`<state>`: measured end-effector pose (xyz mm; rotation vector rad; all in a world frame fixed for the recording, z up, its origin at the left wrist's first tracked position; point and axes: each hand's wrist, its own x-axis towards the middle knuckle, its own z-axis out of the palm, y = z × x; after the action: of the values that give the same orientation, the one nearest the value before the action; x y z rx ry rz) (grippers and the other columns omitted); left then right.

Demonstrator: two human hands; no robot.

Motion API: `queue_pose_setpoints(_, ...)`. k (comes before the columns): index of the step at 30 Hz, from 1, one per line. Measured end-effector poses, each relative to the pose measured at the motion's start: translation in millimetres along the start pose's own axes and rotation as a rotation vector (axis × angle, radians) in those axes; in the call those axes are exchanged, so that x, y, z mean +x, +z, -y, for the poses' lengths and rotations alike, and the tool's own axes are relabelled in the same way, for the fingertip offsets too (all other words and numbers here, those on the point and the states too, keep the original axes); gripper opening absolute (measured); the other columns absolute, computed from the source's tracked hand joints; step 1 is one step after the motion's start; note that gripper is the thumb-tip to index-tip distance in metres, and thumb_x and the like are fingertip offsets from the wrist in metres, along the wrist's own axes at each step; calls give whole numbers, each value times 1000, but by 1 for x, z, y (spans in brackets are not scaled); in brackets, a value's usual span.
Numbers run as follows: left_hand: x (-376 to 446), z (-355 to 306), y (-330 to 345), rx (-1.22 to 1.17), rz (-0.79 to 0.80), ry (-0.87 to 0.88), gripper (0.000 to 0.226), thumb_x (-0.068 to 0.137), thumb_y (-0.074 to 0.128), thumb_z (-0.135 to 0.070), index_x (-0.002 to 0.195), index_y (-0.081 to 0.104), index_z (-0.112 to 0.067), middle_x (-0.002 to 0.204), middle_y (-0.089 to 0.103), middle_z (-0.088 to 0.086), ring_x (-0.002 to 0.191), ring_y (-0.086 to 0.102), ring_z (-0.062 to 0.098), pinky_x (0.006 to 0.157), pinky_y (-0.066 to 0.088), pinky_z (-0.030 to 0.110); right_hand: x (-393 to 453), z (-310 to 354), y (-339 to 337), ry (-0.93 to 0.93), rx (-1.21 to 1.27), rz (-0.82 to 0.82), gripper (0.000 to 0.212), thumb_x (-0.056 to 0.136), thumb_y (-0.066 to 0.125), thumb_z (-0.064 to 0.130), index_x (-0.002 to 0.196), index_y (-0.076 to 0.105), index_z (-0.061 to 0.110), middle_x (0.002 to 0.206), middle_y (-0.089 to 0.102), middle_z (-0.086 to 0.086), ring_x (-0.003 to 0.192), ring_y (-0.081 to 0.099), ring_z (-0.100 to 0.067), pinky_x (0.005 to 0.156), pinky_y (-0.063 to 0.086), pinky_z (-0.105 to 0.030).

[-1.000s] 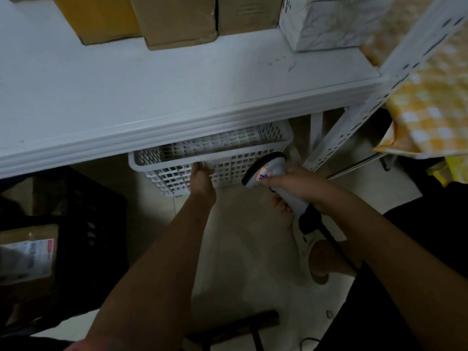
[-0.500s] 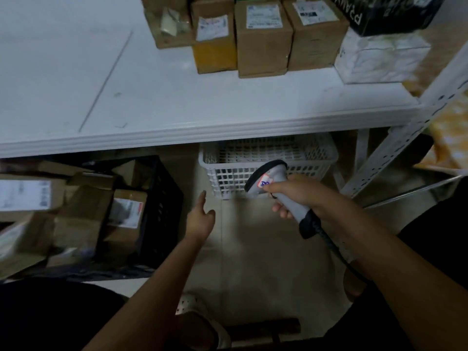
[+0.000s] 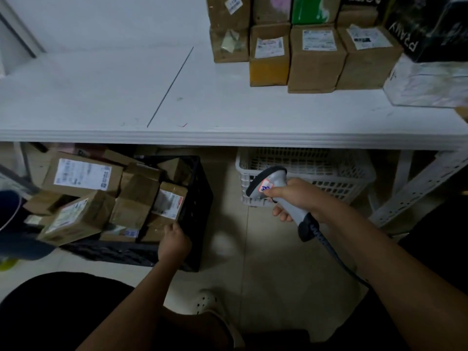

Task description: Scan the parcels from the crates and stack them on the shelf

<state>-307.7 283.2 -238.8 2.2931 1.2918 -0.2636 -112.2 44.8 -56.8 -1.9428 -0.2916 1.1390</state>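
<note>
Since half a second ago my left hand (image 3: 174,243) has dropped into the black crate (image 3: 197,214), fingers curled on a parcel (image 3: 154,233), while my right hand (image 3: 296,198) grips the scanner (image 3: 272,184) near the white basket (image 3: 336,178).

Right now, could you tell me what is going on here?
A person is working through parcels under a white shelf. The right hand grips a corded scanner in front of a white basket on the floor. The left hand reaches into the black crate, touching a parcel at its near edge. Several boxes already stand on the shelf.
</note>
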Motion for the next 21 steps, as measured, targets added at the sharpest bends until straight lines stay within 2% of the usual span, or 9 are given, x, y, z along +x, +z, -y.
queue_pose_setpoints(2, 5, -3, -6, 61, 18, -18, 51, 100, 48, -15, 146, 33, 2, 147, 34, 25, 120, 53, 42, 96, 45, 47, 1, 1, 2, 6, -8, 8, 36, 96, 62, 31, 109, 58, -3, 65, 64, -14, 46, 58, -17, 46, 49, -24)
queue_pose_setpoints(4, 10, -4, -9, 86, 18, -24, 42, 99, 46, -15, 137, 41, 4, 137, 46, 26, 117, 54, 41, 94, 45, 45, 1, -1, 2, 13, -14, 0, 38, 96, 62, 31, 112, 58, -4, 65, 64, -14, 45, 58, -17, 45, 48, -23)
queue_pose_setpoints(8, 7, -7, -8, 146, 11, -21, 33, 100, 45, -15, 129, 45, 1, 124, 59, 23, 111, 59, 40, 84, 46, 42, 0, -6, -2, 17, -17, -32, 41, 97, 61, 31, 117, 56, -5, 68, 64, -16, 44, 58, -17, 42, 46, -22)
queue_pose_setpoints(15, -34, -46, 13, 252, 52, 45, 35, 100, 48, -19, 131, 44, -4, 126, 61, 16, 113, 62, 32, 85, 50, 38, -9, -9, -6, 17, 5, -76, 36, 96, 62, 32, 106, 61, -3, 66, 65, -13, 42, 59, -15, 43, 46, -21)
queue_pose_setpoints(21, -61, -87, 47, 197, 102, 159, 35, 101, 47, -17, 133, 45, -3, 129, 59, 16, 115, 62, 31, 89, 51, 37, -29, -22, -11, 27, 33, -105, 36, 95, 64, 33, 105, 61, -1, 66, 66, -13, 43, 60, -16, 43, 47, -21)
